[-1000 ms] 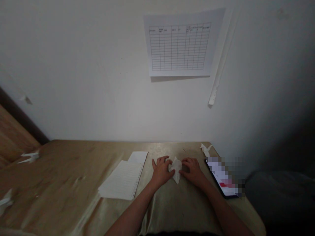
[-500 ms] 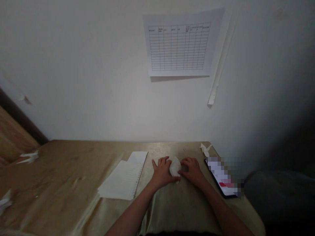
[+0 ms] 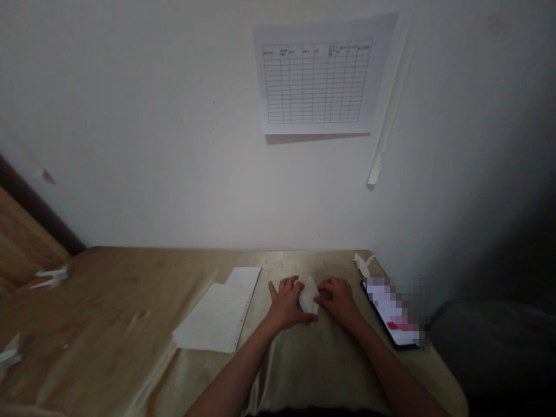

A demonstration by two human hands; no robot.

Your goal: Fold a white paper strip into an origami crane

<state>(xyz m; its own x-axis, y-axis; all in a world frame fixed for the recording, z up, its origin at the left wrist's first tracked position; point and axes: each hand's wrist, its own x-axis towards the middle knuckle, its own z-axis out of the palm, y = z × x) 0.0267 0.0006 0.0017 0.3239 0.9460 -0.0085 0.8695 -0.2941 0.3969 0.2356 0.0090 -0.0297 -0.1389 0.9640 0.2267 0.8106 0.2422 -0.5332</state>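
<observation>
A small folded piece of white paper lies on the tan table between my two hands. My left hand pinches its left side, thumb and fingers closed on the fold. From the right, my right hand presses on the paper's edge with bent fingers. Both forearms reach in from the bottom of the view.
A stack of lined white sheets lies left of my hands. A phone rests near the table's right edge, with a folded paper crane behind it. More paper cranes sit at the far left. A printed grid sheet hangs on the wall.
The lower point of the paper has been folded up, so the piece is shorter and more compact. Both hands stayed in place around it.
</observation>
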